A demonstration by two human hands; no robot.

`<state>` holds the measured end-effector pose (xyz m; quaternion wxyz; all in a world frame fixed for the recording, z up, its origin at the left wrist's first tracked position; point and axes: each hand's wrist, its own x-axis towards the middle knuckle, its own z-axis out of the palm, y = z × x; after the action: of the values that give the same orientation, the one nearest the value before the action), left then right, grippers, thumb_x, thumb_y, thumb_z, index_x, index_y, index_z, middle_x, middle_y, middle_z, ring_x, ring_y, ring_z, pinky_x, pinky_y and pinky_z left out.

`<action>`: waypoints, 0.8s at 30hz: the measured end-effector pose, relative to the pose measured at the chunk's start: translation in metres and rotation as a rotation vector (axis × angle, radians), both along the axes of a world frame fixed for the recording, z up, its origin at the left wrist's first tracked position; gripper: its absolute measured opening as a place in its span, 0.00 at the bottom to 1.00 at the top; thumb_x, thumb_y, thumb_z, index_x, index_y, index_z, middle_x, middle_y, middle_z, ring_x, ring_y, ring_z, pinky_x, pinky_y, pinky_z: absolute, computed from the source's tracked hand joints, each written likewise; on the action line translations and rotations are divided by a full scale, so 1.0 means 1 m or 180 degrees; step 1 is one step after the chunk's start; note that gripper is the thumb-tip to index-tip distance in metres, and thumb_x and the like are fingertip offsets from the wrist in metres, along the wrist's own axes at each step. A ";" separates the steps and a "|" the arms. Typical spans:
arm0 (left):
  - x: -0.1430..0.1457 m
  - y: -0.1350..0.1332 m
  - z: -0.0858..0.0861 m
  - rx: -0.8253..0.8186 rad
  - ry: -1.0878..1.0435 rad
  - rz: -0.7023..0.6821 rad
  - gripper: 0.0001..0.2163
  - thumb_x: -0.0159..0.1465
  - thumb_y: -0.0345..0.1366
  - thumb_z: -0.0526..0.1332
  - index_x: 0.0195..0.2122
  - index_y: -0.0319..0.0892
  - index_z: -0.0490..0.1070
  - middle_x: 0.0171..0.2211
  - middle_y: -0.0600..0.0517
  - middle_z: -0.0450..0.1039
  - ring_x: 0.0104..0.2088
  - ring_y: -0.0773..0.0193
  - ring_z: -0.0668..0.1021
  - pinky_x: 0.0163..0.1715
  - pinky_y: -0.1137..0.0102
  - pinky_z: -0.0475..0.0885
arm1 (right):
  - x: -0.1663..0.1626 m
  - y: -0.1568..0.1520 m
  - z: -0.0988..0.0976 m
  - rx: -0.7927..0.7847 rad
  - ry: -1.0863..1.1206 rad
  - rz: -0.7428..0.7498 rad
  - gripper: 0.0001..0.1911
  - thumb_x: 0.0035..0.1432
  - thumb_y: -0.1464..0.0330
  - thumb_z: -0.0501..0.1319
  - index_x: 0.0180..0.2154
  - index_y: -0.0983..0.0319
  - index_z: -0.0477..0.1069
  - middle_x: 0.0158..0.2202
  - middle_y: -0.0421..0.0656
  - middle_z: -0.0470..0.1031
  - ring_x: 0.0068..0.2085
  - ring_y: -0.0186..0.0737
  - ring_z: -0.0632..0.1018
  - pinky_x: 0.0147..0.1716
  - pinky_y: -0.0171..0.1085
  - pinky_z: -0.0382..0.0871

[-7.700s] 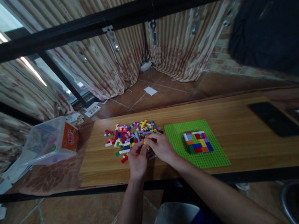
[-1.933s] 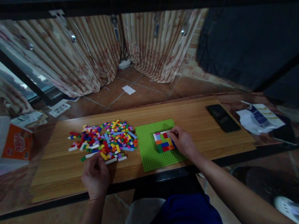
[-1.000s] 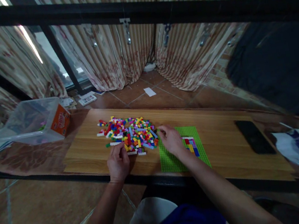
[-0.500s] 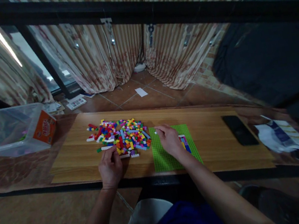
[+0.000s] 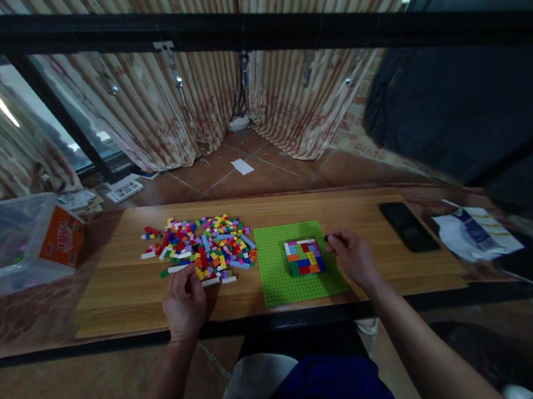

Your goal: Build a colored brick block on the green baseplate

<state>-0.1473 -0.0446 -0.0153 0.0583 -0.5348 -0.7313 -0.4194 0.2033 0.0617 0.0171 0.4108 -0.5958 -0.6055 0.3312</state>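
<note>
A green studded baseplate (image 5: 277, 282) lies on the wooden board, and on it sits a square block of multicoloured toy bricks (image 5: 305, 257). My right hand (image 5: 355, 259) is at the plate's right edge, thumb and finger pinched on a small dark piece (image 5: 326, 238), too small to name surely. To the left spreads a loose pile of coloured toy bricks (image 5: 208, 246). My left hand (image 5: 185, 303) rests at the pile's near edge, fingers curled together; what they hold, if anything, is hidden.
A clear plastic bin (image 5: 9, 270) with an orange label stands at the far left. A black phone (image 5: 408, 226) lies right of the plate on the wooden board (image 5: 120, 297). Beyond it is a crumpled white and purple packet (image 5: 479, 233). A black rail (image 5: 219, 28) crosses above.
My right hand has moved right, from over the baseplate to its right edge, uncovering the brick block. A small white piece showed at its fingertips before. My left hand stays by the pile.
</note>
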 end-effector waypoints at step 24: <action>-0.001 0.001 0.000 -0.0012 0.0052 -0.0009 0.10 0.65 0.36 0.54 0.40 0.40 0.73 0.37 0.45 0.78 0.39 0.56 0.79 0.39 0.64 0.73 | -0.014 0.017 -0.016 0.0255 -0.0466 0.0608 0.12 0.56 0.62 0.58 0.33 0.60 0.77 0.37 0.44 0.74 0.41 0.43 0.75 0.45 0.44 0.67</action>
<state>-0.1480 -0.0439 -0.0155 0.0627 -0.5393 -0.7308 -0.4137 0.1892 0.0790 0.0009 0.3555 -0.5411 -0.7006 0.3001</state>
